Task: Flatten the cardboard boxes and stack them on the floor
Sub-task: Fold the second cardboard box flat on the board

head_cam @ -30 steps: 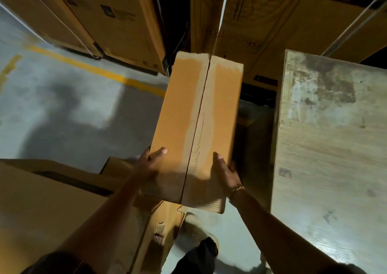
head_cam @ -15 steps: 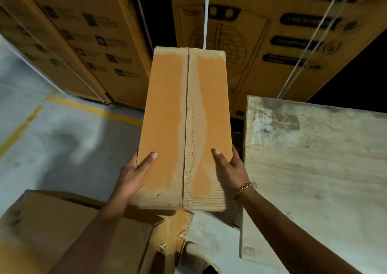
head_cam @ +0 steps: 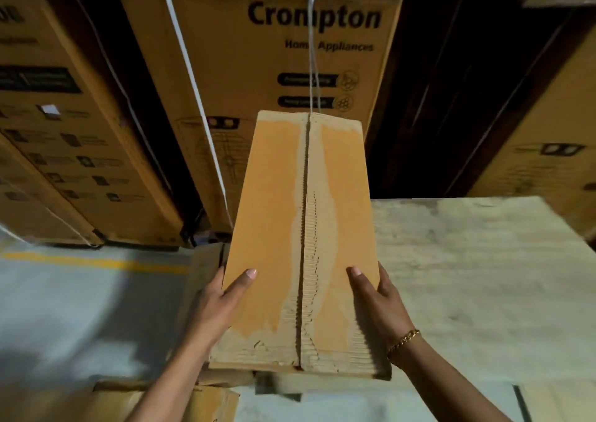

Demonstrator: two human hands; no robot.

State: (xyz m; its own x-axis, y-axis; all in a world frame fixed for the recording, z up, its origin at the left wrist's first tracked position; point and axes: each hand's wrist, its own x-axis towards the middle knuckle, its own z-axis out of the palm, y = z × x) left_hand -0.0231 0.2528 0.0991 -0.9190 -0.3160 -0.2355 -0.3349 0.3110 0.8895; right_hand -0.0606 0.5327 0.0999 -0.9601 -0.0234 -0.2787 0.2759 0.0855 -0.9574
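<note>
A long brown cardboard box [head_cam: 277, 215] with a torn centre seam and peeled paper along it is held up in front of me, its top flaps closed. My left hand [head_cam: 222, 295] grips its left side near the near end, thumb on top. My right hand [head_cam: 375, 299], with a gold bracelet at the wrist, grips the right side the same way. Another cardboard box [head_cam: 167, 402] lies below at the bottom left, partly hidden by my left arm.
A pale wooden table [head_cam: 477, 279] stands to the right, its edge beside the box. Tall strapped printed cartons [head_cam: 258, 66] stand stacked behind. Grey concrete floor [head_cam: 64, 308] with a yellow line [head_cam: 96, 263] lies to the left.
My view has tilted upward and both hands have lifted the box higher and straightened it. The grip on its two sides is unchanged.
</note>
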